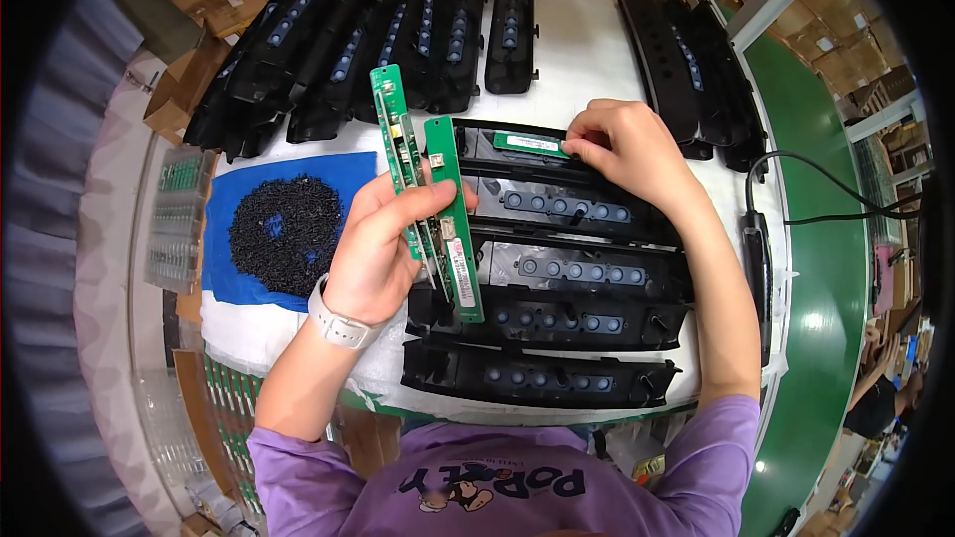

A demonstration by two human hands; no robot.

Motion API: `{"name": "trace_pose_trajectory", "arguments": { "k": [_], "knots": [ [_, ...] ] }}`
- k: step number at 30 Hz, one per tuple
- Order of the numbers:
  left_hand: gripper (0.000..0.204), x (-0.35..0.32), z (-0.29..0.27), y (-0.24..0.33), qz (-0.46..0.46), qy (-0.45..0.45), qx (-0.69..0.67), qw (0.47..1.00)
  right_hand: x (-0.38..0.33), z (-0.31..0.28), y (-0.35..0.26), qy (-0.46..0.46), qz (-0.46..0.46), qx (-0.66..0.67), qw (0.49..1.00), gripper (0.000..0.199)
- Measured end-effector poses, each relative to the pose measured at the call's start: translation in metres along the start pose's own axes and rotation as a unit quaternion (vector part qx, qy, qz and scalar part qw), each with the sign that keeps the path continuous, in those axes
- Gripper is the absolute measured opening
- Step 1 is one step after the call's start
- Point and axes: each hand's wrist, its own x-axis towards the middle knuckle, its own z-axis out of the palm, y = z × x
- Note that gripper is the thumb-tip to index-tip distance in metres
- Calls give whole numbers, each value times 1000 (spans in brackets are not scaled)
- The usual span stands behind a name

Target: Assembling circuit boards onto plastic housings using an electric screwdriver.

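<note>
My left hand (370, 244), with a white watch (343, 323) at its wrist, is closed around several long green circuit boards (456, 229) fanned apart and held upright. To the right, my right hand (637, 154) pinches the right end of another green circuit board (527, 143). That board lies in the farthest of a stack of black plastic housings (474, 139) in front of me. The nearer housings show rows of round blue-grey buttons (582, 271) and no boards over them. My left hand hides the left ends of some housings.
A heap of small black parts (284, 239) lies on a blue cloth (229, 199) at left. More black housings (512, 30) stand at the back of the white table (582, 30) and at far right (686, 70). A black cable (826, 164) and dark handheld tool (758, 268) lie at the right edge.
</note>
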Motion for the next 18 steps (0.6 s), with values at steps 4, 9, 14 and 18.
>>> {"name": "trace_pose_trajectory", "arguments": {
  "k": [4,9,14,18],
  "knots": [
    [8,2,-2,-5,-27,-2,-48,998,-4,-2,3,-17,33,4,999,9],
    [13,-3,0,-8,9,11,-11,1000,-3,5,2,2,12,13,1000,9],
    [8,-7,15,-4,28,56,7,998,-11,-19,-11,27,-6,-72,997,8],
    [12,-10,12,-2,0,17,45,999,-16,-30,-67,132,-200,39,970,19]
  ]
}}
